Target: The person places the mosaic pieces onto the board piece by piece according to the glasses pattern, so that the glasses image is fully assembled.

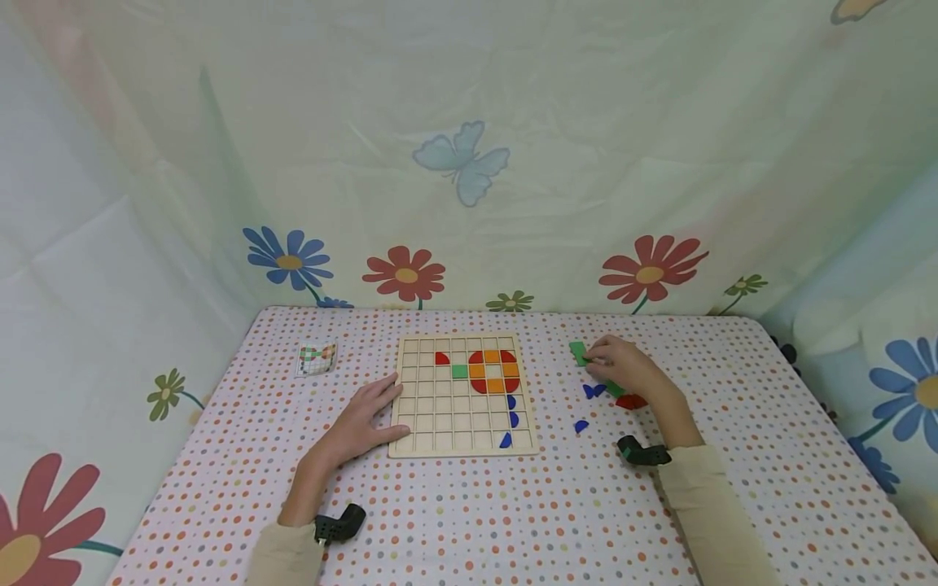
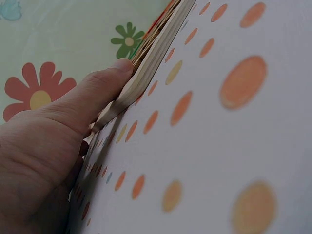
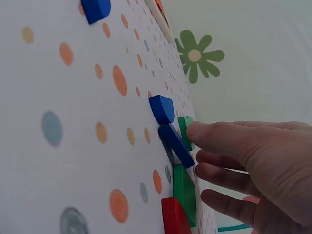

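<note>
A wooden grid board (image 1: 432,422) lies on the dotted tablecloth. Red and orange pieces form a ring (image 1: 476,387) in its upper right, beside a green square (image 1: 459,371) and a red quarter-round (image 1: 441,358); blue pieces (image 1: 513,419) lie down its right side. My left hand (image 1: 361,421) rests at the board's left edge, fingers spread, thumb (image 2: 105,85) on the rim. Right of the board, my right hand (image 1: 623,364) has its thumb and fingertips at a green piece (image 3: 185,127). The thumb hides the index fingertip, so a pinch is not certain.
Near the right hand lie blue pieces (image 1: 592,391), another green piece (image 3: 183,192) and red pieces (image 1: 631,402). One blue piece (image 1: 581,426) lies closer to me. A small patterned card (image 1: 317,359) lies left of the board. A flowered curtain (image 1: 469,252) hangs behind the table.
</note>
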### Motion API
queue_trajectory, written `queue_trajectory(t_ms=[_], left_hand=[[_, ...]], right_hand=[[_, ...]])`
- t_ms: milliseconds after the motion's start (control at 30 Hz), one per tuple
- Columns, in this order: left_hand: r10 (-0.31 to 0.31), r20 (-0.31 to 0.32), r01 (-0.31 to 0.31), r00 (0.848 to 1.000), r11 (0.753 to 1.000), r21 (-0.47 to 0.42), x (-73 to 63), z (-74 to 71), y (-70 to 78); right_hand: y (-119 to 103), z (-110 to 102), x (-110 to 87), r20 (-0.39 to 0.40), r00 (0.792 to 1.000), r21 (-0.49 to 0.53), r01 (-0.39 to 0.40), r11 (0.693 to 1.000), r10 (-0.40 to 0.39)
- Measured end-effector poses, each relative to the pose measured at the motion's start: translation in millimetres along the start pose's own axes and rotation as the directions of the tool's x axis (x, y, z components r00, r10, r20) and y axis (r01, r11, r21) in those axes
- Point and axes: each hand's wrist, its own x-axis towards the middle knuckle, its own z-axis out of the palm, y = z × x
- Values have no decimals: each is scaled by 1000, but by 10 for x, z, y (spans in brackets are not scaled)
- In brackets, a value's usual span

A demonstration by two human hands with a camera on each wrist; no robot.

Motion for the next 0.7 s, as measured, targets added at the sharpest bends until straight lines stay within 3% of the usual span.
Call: queue_trajectory(t_ms=[700], left_hand=[[12,2,-12,1000,1000,5,2,-1,3]], right_hand=[[19,26,-1,10,999,53,39,998,-39]])
